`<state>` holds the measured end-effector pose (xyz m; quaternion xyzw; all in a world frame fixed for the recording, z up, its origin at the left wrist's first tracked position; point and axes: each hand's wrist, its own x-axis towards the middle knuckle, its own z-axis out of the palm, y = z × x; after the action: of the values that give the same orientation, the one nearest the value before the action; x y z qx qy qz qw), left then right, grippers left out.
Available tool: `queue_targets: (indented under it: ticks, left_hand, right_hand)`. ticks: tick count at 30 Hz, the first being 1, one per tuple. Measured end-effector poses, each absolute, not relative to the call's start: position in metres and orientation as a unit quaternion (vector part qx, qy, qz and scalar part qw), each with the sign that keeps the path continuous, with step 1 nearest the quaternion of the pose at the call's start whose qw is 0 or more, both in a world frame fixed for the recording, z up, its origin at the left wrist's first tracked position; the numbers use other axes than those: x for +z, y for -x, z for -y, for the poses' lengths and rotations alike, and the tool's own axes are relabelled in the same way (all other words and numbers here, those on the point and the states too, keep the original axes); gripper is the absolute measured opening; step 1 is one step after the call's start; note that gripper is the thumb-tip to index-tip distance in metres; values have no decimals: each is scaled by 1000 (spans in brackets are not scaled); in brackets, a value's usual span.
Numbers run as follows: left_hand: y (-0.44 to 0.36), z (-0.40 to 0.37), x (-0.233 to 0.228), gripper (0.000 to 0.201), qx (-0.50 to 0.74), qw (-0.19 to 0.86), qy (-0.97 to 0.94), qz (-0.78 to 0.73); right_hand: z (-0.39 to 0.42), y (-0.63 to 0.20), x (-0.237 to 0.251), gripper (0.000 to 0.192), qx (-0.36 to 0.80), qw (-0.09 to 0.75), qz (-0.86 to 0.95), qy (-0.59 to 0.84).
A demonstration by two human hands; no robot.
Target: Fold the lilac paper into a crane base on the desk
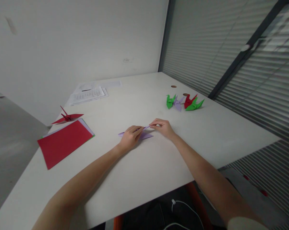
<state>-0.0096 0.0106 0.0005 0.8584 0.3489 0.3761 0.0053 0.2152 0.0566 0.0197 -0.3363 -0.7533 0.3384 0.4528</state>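
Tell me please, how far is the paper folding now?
Done: four folded figures, two green, one purple, one red, stand at the far right of the table, and a red crane sits beside the red sheet stack. In hand: the left hand and right hand press a narrow purple piece, part-folded, flat on the table. Left: this piece is not yet shaped; unfolded sheets remain.

Not reading any text anywhere. Printed sheets are lying at the far-left of the table w/ rows of dark print, but it's blurring out, too small to make out a word or no. No labels, brands or signs are showing on anything else in front of me.
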Motion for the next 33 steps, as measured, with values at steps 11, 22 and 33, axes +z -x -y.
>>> queue_targets:
  ticks: [11,22,33]
  left_hand:
    - [11,-9,4,30,388,65,-851,-347]
    - [12,-9,3,28,404,106,-844,-336]
    - [13,-11,4,29,408,118,-841,-335]
  right_hand:
    - [-49,-221,39,27,278,457,784,314]
    - [-45,-217,38,27,279,423,808,302]
    - [-43,-215,42,24,231,431,823,288]
